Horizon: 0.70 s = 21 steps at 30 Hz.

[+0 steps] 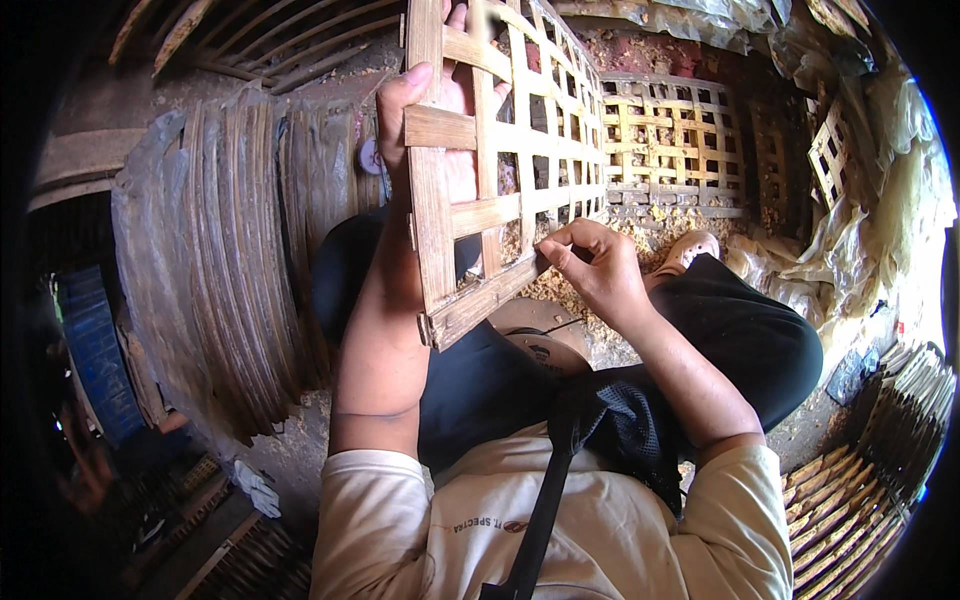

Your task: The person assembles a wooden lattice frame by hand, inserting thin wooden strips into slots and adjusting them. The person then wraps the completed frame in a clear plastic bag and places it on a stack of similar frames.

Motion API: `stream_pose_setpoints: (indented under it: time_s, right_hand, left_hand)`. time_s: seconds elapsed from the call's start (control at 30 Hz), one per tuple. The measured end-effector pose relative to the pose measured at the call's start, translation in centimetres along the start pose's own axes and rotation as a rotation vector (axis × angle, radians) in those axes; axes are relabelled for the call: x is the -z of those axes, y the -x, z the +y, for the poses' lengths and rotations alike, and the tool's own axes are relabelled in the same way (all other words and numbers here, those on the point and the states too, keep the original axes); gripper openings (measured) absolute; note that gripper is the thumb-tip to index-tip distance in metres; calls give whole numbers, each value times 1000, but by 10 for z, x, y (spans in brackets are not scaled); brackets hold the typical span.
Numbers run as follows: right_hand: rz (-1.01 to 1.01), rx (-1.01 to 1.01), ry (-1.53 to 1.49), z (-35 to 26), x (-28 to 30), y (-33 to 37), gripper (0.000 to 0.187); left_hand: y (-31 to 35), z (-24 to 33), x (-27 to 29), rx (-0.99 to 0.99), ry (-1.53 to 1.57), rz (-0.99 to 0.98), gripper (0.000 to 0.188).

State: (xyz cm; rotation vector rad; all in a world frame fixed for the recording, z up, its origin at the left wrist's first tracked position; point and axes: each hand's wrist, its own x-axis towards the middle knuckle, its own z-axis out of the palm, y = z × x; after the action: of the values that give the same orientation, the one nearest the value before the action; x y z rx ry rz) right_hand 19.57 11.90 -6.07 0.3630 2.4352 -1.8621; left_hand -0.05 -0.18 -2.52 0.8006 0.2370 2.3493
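A woven bamboo lattice panel with a wooden-strip frame stands tilted in front of me. My left hand grips its left side, with the thumb on the frame strip and the palm and fingers behind the weave. At the panel's lower edge is my right hand, its thumb and fingertips pinched together on the bottom strip near the far corner. Whether a small piece also sits between those fingertips is hidden. My legs lie crossed under the panel.
Another lattice panel leans at the back amid shavings. Left of me stands a stack of thin panels partly under plastic. Crumpled plastic sheeting hangs at right. Bamboo slats lie at lower right, a pale glove at lower left.
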Motion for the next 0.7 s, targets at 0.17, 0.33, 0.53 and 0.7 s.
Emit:
stream_pose_setpoints:
  time_s: [0.17, 0.33, 0.53, 0.7]
  right_hand:
    - [40, 70, -116, -5, -4, 5, 17]
    - [-53, -58, -384, -5, -11, 1, 18]
    - [-226, -17, -368, -37, -7, -1, 17]
    - [-46, -162, -663, -7, 4, -9, 12]
  left_hand:
    - [-2, 0, -9, -28, 29, 1, 81]
    - [-7, -10, -31, -16, -440, 269, 81]
    - [-8, -13, -31, -8, -539, 326, 81]
    - [-12, -12, -30, -7, -587, 359, 81]
